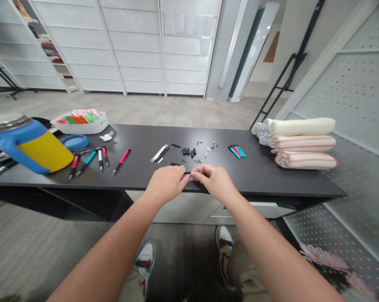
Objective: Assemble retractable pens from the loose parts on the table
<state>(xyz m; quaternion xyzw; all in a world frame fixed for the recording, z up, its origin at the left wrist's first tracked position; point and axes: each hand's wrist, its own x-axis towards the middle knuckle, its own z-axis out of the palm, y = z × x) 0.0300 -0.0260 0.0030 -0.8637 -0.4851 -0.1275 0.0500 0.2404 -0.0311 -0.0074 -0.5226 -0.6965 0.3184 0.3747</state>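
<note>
My left hand (165, 182) and my right hand (213, 179) meet over the front edge of a dark table (145, 174). Both pinch a small black pen part (187, 172) between their fingertips. Just beyond lie white pen refills (159, 153), several short black pen pieces (189, 151), tiny metal bits (208, 147) and a few teal and pink pens (237, 151). Assembled pens (95, 160) lie further left, with a red pen (121, 161) beside them.
A yellow and blue jug (28, 147) stands at the table's left end beside a blue lid (74, 141) and a white tray (80, 122) of coloured items. Folded striped towels (302, 142) are stacked at the right. A perforated white panel (359, 92) borders the right side.
</note>
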